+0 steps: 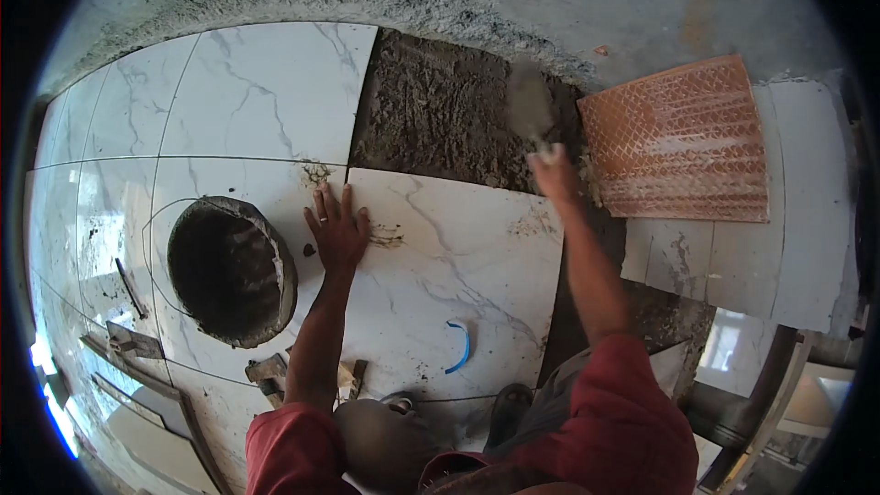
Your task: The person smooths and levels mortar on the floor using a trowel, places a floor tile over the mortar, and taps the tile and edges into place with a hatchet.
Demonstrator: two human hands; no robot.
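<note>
My left hand (339, 231) lies flat with fingers spread on a white marble-patterned floor tile (440, 257), close to its left edge. A ring shows on one finger. My right hand (554, 174) is closed around the handle of a trowel (530, 105). The trowel blade is smeared by motion over a bed of wet grey mortar (431, 96) along the wall. Ridges and lumps cover the mortar's surface. To the right, a loose tile (678, 147) rests with its reddish-brown, grid-patterned back facing up.
Left of my left hand stands a black, mortar-caked bucket (288, 275) with a wire handle. A blue curved strip (466, 346) lies on the tile before me. A dirty hand tool (266, 374) is beside my left forearm. Rough concrete wall (623, 0) borders the far side.
</note>
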